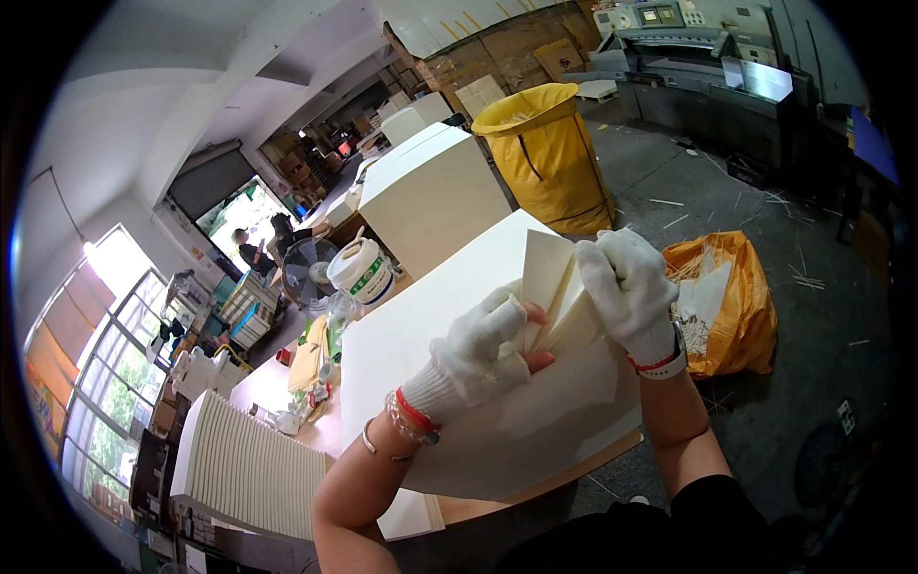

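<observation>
On worktable (535, 493) big cream sheet stack (430, 335) lies flat under both hands; folded cream sheets (559, 297) raised above it; gloved right hand (626, 287) pinches top edge, gloved left hand (483, 349) grips lower fold.

Both hands wear white knitted work gloves with ribbed cuffs edged in red; the left hand (478, 349) glove has its fingertips cut away, leaving the fingertips bare, while the right hand (626, 287) glove covers the fingers fully. On the left wrist sit a beaded bracelet and a thin metal bangle, and a pale watch-like band rings the right wrist. Forearms are bare, with dark clothing showing at the frame's lower edge.
</observation>
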The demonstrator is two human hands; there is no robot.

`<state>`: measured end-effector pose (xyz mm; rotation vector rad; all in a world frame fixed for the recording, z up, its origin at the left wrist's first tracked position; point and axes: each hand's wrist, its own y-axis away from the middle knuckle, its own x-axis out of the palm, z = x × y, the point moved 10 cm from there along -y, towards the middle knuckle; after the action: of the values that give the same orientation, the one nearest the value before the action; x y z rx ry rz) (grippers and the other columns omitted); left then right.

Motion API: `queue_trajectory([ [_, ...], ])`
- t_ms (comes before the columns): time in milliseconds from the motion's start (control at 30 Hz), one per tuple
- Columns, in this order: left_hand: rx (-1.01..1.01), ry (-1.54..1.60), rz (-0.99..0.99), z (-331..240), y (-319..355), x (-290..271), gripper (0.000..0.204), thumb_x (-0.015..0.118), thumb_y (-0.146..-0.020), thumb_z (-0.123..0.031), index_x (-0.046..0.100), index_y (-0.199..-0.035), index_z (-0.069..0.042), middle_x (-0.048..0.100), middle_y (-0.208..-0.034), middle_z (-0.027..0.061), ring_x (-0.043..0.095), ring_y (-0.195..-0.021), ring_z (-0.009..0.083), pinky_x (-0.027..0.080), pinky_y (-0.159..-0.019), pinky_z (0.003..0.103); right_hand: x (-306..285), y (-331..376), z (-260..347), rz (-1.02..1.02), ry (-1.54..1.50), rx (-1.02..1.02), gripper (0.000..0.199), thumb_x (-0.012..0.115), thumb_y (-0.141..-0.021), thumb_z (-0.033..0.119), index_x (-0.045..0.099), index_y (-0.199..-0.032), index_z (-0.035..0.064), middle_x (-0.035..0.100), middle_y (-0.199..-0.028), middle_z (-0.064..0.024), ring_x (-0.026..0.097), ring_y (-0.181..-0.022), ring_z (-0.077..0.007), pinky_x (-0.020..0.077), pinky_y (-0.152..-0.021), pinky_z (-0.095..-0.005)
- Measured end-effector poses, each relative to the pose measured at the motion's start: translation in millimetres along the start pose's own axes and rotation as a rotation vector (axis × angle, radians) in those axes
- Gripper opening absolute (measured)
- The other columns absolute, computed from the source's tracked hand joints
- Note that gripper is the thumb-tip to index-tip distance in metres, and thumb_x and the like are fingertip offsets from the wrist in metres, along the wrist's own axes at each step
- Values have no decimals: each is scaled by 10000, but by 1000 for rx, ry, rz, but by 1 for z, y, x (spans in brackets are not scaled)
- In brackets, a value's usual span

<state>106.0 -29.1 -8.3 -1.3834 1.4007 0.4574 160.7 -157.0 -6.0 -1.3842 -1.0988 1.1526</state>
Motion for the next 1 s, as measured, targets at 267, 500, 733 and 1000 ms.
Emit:
queue_trajectory([
  [267,-29,5,44,0,-2,0,449,773,-789,-55,608,-1206,-62,611,-1075,119,602,-993,267,467,-881,339,0,-1,-16,7,-186,217,207,697,-757,12,610,-937,-41,465,-687,-81,482,-582,-206,411,-534,-347],
  [500,44,8,80,0,-1,3,412,768,-792,-69,619,-1176,-68,586,-1224,154,602,-1075,290,472,-914,342,4,0,-26,20,-241,386,101,664,-845,24,593,-814,-40,439,-620,-72,486,-571,-206,395,-534,-349],
  [733,-69,-36,28,1,1,0,408,803,-768,-113,618,-1131,-98,544,-1308,153,595,-1108,320,498,-897,367,2,3,-8,1,-76,96,334,690,-743,-14,610,-1066,-43,463,-719,-81,503,-617,-206,418,-524,-341],
  [1000,8,-99,68,2,2,4,510,763,-766,-17,612,-1248,-80,607,-1122,109,607,-996,263,468,-867,322,5,-1,-17,46,-238,219,312,696,-769,-11,621,-1070,-46,479,-726,-89,507,-619,-214,419,-525,-340],
])
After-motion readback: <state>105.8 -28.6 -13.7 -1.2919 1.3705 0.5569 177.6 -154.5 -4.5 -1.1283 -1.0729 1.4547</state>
